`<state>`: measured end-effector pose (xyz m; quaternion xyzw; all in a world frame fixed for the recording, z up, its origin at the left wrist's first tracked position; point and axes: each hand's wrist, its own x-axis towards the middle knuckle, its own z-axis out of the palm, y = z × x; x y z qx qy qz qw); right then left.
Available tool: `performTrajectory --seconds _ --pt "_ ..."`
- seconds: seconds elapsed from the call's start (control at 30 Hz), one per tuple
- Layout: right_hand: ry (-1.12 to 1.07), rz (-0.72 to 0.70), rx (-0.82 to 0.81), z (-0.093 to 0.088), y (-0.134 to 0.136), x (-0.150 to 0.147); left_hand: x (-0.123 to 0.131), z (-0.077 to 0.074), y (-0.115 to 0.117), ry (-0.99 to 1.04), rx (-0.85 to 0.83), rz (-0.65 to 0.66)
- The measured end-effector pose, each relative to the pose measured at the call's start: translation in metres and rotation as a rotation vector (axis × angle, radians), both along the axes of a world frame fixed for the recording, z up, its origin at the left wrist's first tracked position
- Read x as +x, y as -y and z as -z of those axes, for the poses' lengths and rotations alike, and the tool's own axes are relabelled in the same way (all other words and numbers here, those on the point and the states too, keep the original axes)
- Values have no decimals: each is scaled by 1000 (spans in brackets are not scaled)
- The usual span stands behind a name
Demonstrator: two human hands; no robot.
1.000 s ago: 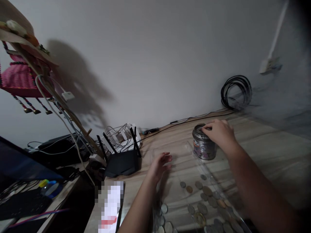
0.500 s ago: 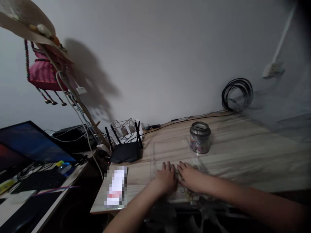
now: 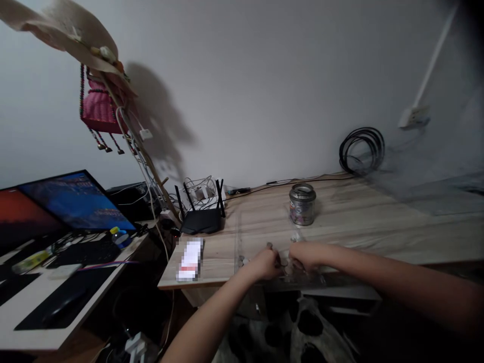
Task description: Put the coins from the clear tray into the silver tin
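My left hand [image 3: 266, 262] has its fingers curled downward at the front edge of the desk; what they grip, if anything, is hidden. Beside it, a short gap away, my right hand [image 3: 305, 255] is also closed, its fingertips turned down out of sight. Small round pieces that look like coins [image 3: 288, 270] lie between the hands, with a few more coins [image 3: 242, 260] left of my left hand. They seem to rest in a clear, shallow plastic tray [image 3: 237, 234], whose edges show only faintly. Behind my hands stands a metal tin [image 3: 302, 206] with a slotted lid.
A black router [image 3: 201, 221] and a blurred-out phone-like slab [image 3: 190, 259] are on the desk's left side. Coiled black cable [image 3: 362, 150] leans on the wall. Left stands another desk with a monitor [image 3: 79, 201], a mouse [image 3: 64, 305] and a bottle [image 3: 120, 237].
Both hands have gone from fingers laid out flat to curled fingers. Coin-like pieces now show around them. The view has shifted, so the left desk shows more.
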<state>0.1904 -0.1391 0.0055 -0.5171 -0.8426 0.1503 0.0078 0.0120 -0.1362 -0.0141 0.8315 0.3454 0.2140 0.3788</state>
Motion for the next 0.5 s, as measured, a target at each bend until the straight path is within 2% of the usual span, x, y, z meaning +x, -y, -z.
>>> performTrajectory --seconds 0.07,0.2,0.37,0.43,0.5 --pt "74 -28 -85 -5 7 -2 3 -3 1 -81 -20 22" --pt "160 -47 -147 -20 18 -10 6 -12 -2 -248 -49 78" --pt "182 -63 -170 -28 24 -13 3 -11 -2 -365 -78 28" --pt "178 -62 -168 -28 22 -15 2 -9 0 -287 -127 -45" --pt "160 -60 -154 -31 16 -18 2 -9 0 -33 -226 -209"
